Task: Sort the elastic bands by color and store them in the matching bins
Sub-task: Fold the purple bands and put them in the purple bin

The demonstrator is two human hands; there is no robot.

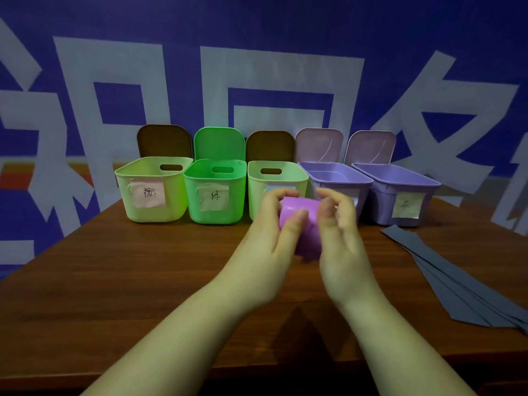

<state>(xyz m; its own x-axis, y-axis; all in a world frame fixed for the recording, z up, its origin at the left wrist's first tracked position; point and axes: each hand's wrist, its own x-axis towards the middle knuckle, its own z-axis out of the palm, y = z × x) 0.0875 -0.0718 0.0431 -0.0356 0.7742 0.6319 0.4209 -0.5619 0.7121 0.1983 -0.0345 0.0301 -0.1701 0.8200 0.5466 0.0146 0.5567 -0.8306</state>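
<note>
A folded purple elastic band (303,224) is held up above the wooden table, in front of the middle bins. My left hand (274,232) grips its left side with the thumb across the front. My right hand (340,224) holds its right side with curled fingers. Five open bins stand in a row at the back: a pale green bin (154,190) with a pink label, a bright green bin (214,192), another pale green bin (254,190) partly hidden by my hands, and two lilac bins (337,178) (400,195). Several grey bands (463,287) lie flat at the right.
The brown wooden table (114,281) reaches to the near edge. Each bin's lid stands upright behind it, against a blue wall with large white characters (257,81). The grey bands run to the table's right edge.
</note>
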